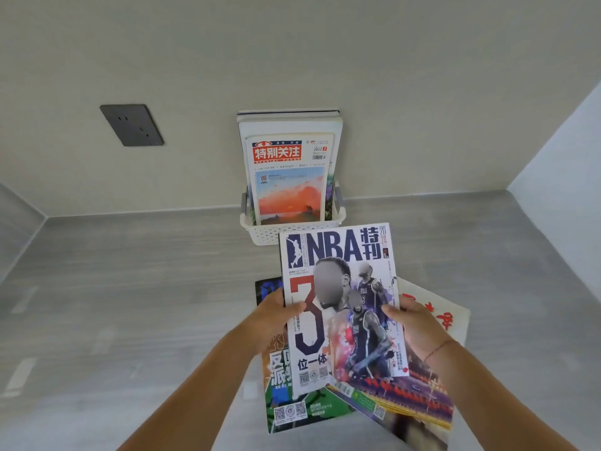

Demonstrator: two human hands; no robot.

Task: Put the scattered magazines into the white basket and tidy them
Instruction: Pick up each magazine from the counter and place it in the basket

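Observation:
I hold an NBA magazine [341, 301] with a white cover upright above the counter, just in front of the white basket [270, 234]. My left hand [276, 315] grips its left edge and my right hand [413, 323] grips its right edge. The basket stands against the back wall with several magazines upright in it; the front one [289, 177] has a red title and an orange sunset picture. Beneath the held magazine lie a dark green magazine [283, 402] on the left and a red-and-white one [432, 395] on the right, both partly hidden.
The grey counter [130, 304] spreads to the left and right of the magazines. A dark wall socket [131, 125] sits on the back wall, left of the basket. A side wall [566, 177] closes the counter on the right.

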